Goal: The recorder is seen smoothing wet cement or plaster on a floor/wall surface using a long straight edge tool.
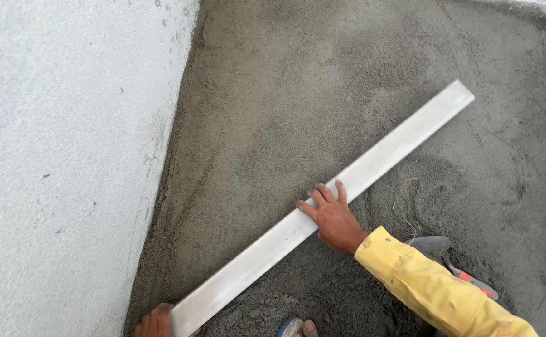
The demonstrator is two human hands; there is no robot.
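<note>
where it lies slantwise across the damp grey mortar bed (323, 100), the long pale straightedge (372, 168) runs from the lower left corner up toward the upper right. judged stiff, light for its length, smooth-faced and likely slippery with grit; best held flat from above, at mid-span and near one end. right hand (330, 215): fingers spread flat, pressing on the board's middle, not curled round it. left hand (155, 322): at the board's lower end, mostly cut off by the frame edge; cannot tell how its fingers are set. yellow sleeve (435, 287) on right arm. white rough wall (61, 156) beside the bed, left. sandalled toes (301, 327) at bottom edge.
</note>
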